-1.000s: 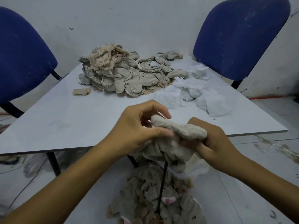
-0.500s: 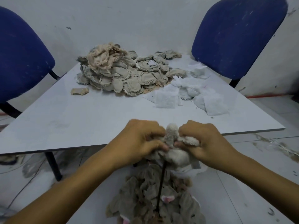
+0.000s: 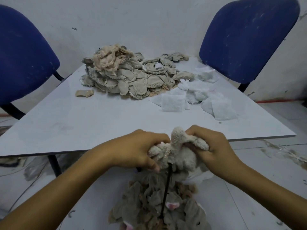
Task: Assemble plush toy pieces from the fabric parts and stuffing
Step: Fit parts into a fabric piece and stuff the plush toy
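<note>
Head view: left hand and right hand both curl their fingers round one plush piece, gripping it just in front of the table near edge. Wrists angled inward, knuckles up. A dark rod drops from under the piece; its top is hidden. Fingertips buried in pile, can't make out. Lap heap cut off by the frame bottom.

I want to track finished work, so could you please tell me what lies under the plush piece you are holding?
Under the plush piece lies a heap of grey pieces and a thin dark rod; its base is hidden.
</note>
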`<state>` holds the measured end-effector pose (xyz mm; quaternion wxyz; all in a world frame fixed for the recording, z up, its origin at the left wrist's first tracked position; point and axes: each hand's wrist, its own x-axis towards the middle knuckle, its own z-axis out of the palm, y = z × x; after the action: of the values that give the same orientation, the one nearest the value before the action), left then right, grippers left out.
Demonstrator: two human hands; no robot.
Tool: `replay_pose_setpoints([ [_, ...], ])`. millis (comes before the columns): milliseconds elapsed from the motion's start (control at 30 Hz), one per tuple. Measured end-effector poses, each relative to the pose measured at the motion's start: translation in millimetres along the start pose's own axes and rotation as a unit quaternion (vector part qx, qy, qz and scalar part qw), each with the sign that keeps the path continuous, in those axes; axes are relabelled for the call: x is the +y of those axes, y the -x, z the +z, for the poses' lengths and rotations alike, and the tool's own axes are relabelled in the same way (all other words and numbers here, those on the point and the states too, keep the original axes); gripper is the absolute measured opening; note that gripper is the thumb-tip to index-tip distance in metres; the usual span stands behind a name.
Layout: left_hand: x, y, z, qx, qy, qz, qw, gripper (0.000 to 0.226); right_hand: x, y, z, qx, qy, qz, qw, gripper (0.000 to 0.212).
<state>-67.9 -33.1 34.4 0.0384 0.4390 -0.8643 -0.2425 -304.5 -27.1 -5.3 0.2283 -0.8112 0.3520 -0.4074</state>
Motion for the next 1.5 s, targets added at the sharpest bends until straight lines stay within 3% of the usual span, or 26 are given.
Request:
replay_pose_setpoints([
  [67,3,1,-11,0.092,0.081,0.026,0.992,0.040,-4,-3,-3,0.067,-0.038,-0.010,0.997,0.016],
  [167,8,3,-30,0.242,0.311,0.060,0.917,0.025,-8,-11,-8,0.150,-0.068,-0.015,0.986,0.015],
  [233,13,0,-33,0.273,0.412,0.072,0.867,0.021,-3,-12,-9,0.148,-0.071,0.023,0.986,0.008],
  [300,19,-5,-28,0.261,0.440,0.050,0.858,0.018,3,-8,-8,0.100,-0.093,0.073,0.988,0.004],
  [400,24,-12,-18,0.242,0.430,0.016,0.869,0.022,6,-3,-10,0.065,-0.137,0.087,0.985,0.031],
  [567,32,-15,-17,0.253,0.359,0.064,0.896,0.017,-8,-13,-24,-0.010,-0.101,0.038,0.994,0.056],
  [600,35,-14,-18,0.253,0.325,0.076,0.908,0.018,-9,-14,-25,-0.028,-0.077,0.024,0.996,0.053],
  [700,40,-8,-20,0.205,0.250,0.115,0.939,0.025,-8,-14,-19,-0.018,0.008,-0.075,0.997,0.018],
  [767,37,-3,-23,0.167,0.214,0.126,0.954,0.034,-6,-10,-16,0.039,0.060,-0.143,0.987,0.019],
  [867,29,2,-26,0.179,0.130,0.112,0.969,0.026,-5,-2,-10,0.089,0.140,-0.210,0.964,0.015],
  [1033,27,7,-8,0.327,-0.045,0.213,0.920,0.019,-8,3,-1,0.130,0.197,-0.254,0.938,0.017],
  [1133,24,11,5,0.392,-0.047,0.212,0.894,0.021,-10,2,-2,0.138,0.176,-0.234,0.946,0.004],
  [1200,23,12,9,0.430,-0.049,0.209,0.877,0.021,-11,0,-2,0.144,0.157,-0.237,0.948,0.010],
  [1400,17,9,26,0.433,-0.078,0.232,0.868,0.008,-7,2,5,0.126,0.173,-0.261,0.941,0.004],
  [1500,16,8,32,0.446,-0.062,0.235,0.862,0.009,-2,6,7,0.115,0.162,-0.251,0.948,0.012],
])
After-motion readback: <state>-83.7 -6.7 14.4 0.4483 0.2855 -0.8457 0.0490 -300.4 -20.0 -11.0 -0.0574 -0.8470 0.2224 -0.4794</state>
